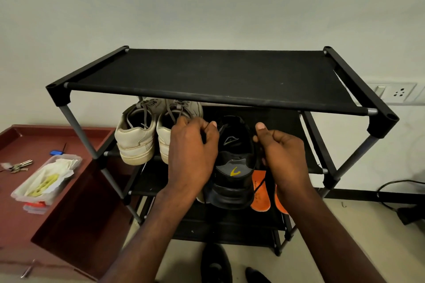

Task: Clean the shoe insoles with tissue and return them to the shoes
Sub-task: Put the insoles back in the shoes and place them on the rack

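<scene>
Two forearms reach in, both hands at a black shoe on the rack's second shelf.

The left hand (192, 156) curls round the near-left side of the black shoe (233, 163), and the right hand (279, 156) pinches its lace (262, 185), likely widening the opening for an insole. The shoe's long axis runs near to far, heel toward the camera. Orange insoles (259, 195) lie just right, below; beige sneakers (138, 135) stand left, tissues (49, 179) far left.

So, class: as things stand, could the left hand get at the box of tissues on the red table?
Probably yes, once freed: the left hand now holds the black shoe, and the tissue box lies open to its left with nothing over it.
</scene>
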`<action>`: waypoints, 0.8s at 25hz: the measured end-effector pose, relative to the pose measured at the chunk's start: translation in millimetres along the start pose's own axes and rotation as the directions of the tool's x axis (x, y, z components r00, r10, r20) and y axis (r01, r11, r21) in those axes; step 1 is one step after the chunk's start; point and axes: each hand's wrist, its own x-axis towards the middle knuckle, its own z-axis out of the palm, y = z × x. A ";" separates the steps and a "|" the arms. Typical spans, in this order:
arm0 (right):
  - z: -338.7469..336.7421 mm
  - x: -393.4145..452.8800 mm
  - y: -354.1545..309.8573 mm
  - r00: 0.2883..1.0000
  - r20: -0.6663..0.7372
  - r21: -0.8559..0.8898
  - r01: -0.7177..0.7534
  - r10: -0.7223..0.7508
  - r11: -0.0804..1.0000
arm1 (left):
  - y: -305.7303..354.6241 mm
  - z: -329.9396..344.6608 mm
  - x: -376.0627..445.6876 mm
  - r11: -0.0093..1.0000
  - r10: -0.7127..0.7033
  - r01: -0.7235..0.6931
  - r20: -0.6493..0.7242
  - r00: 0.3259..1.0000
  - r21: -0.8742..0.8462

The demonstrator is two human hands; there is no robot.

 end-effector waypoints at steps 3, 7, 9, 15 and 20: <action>0.7 -17.0 -22.5 0.995 0.101 0.062 0.014 -0.020 0.998 | 14.9 -9.8 4.1 0.898 -0.109 0.155 0.135 0.985 -0.411; 10.4 -30.6 -39.7 0.975 0.188 -0.041 0.131 -0.121 0.991 | 36.9 -30.1 -0.2 0.886 0.104 -0.007 0.184 0.977 -0.463; 15.9 -33.4 -45.3 0.977 0.197 -0.042 0.089 -0.079 0.995 | 38.2 -33.5 -8.8 0.915 0.301 -0.222 0.205 0.932 -0.336; 8.2 -35.5 -50.6 0.935 0.346 0.064 -0.101 0.073 0.993 | 24.9 -39.1 -26.5 0.844 0.534 -0.535 0.126 0.836 -0.022; 5.7 -39.9 -53.4 0.948 0.317 -0.016 -0.003 0.008 1.000 | -0.5 -20.1 -5.6 0.948 0.303 -0.272 0.207 0.930 -0.164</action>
